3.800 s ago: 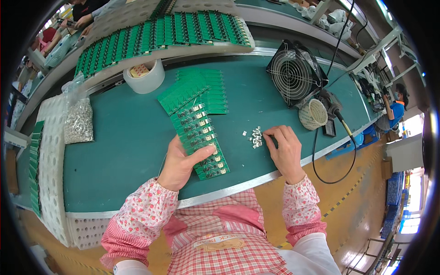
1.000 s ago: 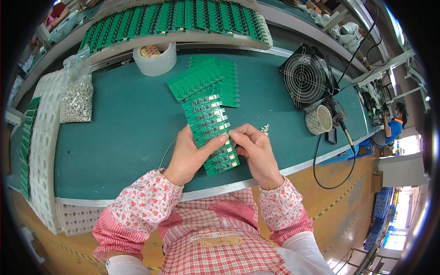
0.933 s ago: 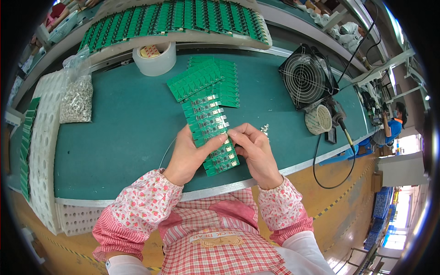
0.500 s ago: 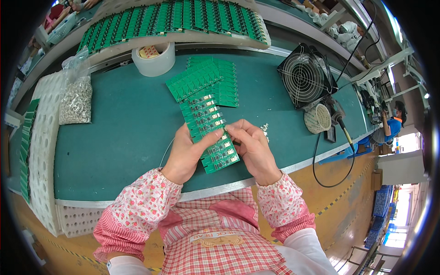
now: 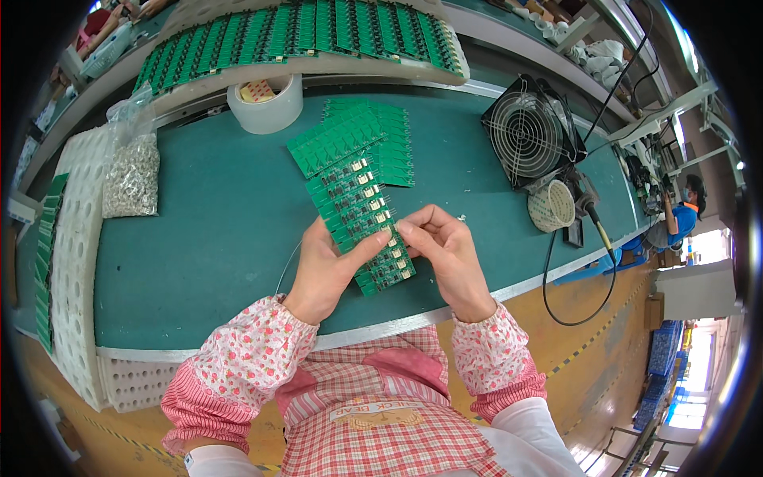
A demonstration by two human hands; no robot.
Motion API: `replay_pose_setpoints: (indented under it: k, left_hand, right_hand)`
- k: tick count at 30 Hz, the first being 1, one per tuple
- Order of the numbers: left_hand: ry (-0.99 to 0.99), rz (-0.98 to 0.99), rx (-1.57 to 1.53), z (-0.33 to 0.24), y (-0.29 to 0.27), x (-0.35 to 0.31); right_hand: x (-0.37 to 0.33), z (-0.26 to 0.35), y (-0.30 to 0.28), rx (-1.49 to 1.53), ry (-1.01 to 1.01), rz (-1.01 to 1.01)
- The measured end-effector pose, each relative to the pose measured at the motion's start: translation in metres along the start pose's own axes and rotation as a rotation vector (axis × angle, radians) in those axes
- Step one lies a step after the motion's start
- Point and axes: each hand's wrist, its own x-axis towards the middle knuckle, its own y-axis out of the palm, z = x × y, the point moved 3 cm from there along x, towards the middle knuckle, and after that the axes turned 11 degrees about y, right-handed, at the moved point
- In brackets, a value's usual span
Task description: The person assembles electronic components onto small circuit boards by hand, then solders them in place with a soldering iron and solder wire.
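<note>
My left hand (image 5: 322,266) grips a green circuit board panel (image 5: 343,195) by its left edge, thumb lying across its face. Dark chips and a row of small white connectors (image 5: 368,191) run down the panel, and thin pins stick out at its right edge. There my right hand (image 5: 447,250) is closed, thumb and forefinger pinched at the edge beside the left thumb tip. Whether a loose part sits between those fingertips is hidden. Just beyond the held panel, more green panels (image 5: 338,139) lie overlapped on the green mat.
A bag of small whitish parts (image 5: 132,176) and a tape roll (image 5: 270,111) stand at left. White foam (image 5: 79,230) lines the left side; rows of boards (image 5: 302,36) fill the back. At right are a fan (image 5: 524,135), a small cup (image 5: 551,207) and a corded soldering iron (image 5: 598,226).
The panel has shifted and tilted slightly in my left hand. My right hand has moved a little right, now covering most of the small white pieces beside it.
</note>
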Motion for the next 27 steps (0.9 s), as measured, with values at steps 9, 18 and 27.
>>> replay_pose_setpoints:
  k: [9, 18, 27]
  left_hand:
    - [0.006, -0.032, 0.013, 0.0002, 0.001, -0.0014]
    - [-0.016, -0.014, 0.014, 0.001, 0.001, -0.0018]
    - [0.001, -0.022, -0.001, 0.0023, 0.0006, -0.003]
  right_hand:
    - [-0.0014, -0.0008, -0.0027, -0.023, -0.012, 0.001]
    - [-0.0018, -0.0021, -0.0004, -0.045, -0.03, -0.017]
    - [-0.0003, -0.0069, 0.0041, -0.061, -0.057, -0.049]
